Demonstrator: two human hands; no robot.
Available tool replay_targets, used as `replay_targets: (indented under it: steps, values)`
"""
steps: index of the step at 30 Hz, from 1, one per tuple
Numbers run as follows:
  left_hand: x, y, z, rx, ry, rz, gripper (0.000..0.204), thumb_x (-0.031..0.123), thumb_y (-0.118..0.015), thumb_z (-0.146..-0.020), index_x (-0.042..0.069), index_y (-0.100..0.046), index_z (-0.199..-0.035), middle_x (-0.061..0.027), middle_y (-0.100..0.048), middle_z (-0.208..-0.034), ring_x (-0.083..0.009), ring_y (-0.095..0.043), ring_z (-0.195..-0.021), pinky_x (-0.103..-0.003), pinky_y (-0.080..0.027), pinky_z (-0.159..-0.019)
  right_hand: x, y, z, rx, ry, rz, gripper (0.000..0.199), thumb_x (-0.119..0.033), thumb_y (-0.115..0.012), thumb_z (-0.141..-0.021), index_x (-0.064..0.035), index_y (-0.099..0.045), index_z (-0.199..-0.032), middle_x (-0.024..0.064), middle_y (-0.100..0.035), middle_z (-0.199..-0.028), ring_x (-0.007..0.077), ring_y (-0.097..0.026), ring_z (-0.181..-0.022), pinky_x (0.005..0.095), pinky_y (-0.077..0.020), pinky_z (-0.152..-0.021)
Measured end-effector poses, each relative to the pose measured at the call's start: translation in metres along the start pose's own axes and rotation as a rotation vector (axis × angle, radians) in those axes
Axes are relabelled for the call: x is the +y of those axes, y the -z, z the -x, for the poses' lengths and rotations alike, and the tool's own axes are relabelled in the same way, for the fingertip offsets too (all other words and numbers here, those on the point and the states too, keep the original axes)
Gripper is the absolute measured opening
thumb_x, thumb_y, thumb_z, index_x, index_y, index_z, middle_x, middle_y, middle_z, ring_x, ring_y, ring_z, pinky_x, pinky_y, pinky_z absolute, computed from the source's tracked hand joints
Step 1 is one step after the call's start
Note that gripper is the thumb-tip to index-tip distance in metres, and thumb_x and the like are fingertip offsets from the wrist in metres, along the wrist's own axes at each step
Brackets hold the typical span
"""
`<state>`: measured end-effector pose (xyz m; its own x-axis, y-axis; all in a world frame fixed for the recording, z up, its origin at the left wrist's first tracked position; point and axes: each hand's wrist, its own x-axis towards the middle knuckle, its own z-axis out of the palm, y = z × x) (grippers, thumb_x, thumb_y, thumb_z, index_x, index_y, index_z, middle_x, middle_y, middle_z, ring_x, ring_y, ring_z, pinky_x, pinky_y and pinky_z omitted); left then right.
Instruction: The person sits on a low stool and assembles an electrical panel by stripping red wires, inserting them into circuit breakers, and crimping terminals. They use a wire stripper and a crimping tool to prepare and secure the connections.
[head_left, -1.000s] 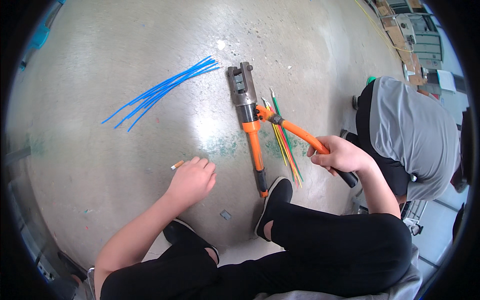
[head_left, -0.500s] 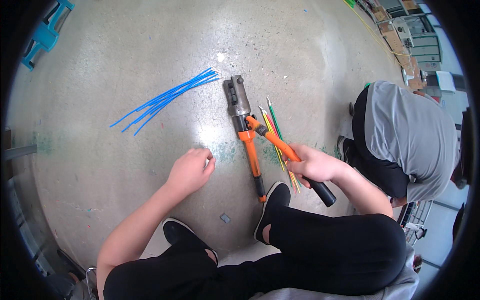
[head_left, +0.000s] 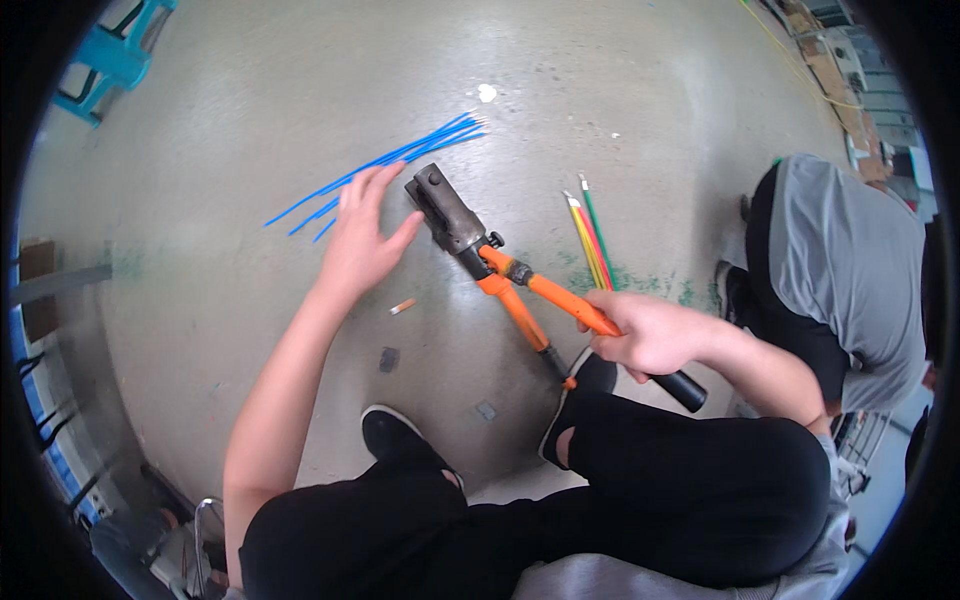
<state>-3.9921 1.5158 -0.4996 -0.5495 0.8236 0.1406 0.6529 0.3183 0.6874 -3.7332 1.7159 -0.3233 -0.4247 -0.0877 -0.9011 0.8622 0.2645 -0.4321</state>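
Head view: left hand moved up onto blue wires, fingers spread; right hand still grips crimper handle.

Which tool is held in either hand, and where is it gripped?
The right hand grips the crimping tool by its upper orange handle. The left hand holds nothing.

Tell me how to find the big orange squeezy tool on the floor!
Look at the grey concrete floor in front of the seated person's black shoes. The crimping tool lies there slanted, the right hand gripping one handle. Unlike the thin blue wires and coloured wires nearby, it is chunky, with orange handles and a dark metal head.
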Motion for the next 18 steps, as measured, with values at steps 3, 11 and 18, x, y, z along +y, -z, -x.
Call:
replay_targets:
  steps: [3, 11, 18]
  values:
    - [-0.012, 0.021, 0.001, -0.139, -0.027, 0.056, 0.054, 0.016, -0.073, -0.093, 0.008, -0.057, -0.144, -0.0174, -0.059, -0.135, -0.0341, -0.055, -0.132, -0.043, -0.044, -0.111, -0.033, 0.007, -0.002, -0.028, 0.006, 0.26, 0.026, -0.01, -0.054, -0.097, 0.0048, -0.051, -0.118, 0.016, -0.066, -0.078, 0.025, -0.068, -0.059, 0.0401, -0.0567, -0.06]
    - [-0.049, 0.037, 0.065, -0.158, -0.078, -0.168, 0.023, 0.022, -0.076, -0.09, 0.01, -0.076, -0.109, -0.0062, -0.065, -0.102, -0.0287, -0.062, -0.104, -0.041, -0.051, -0.09, -0.06, 0.018, -0.027, -0.027, 0.078, 0.689, 0.029, -0.012, -0.06, -0.092, 0.0051, -0.054, -0.115, 0.0245, -0.065, -0.086, 0.0418, -0.066, -0.084, 0.0497, -0.0507, -0.076]
    - [-0.042, 0.03, 0.076, 0.124, -0.266, -0.192, 0.019, 0.017, -0.077, -0.086, 0.005, -0.068, -0.098, -0.0073, -0.064, -0.099, -0.0278, -0.061, -0.095, -0.04, -0.048, -0.08, -0.056, 0.027, -0.037, -0.021, 0.119, 0.759, 0.026, -0.013, -0.062, -0.093, 0.0018, -0.057, -0.113, 0.0218, -0.064, -0.08, 0.0406, -0.066, -0.079, 0.048, -0.0501, -0.072]
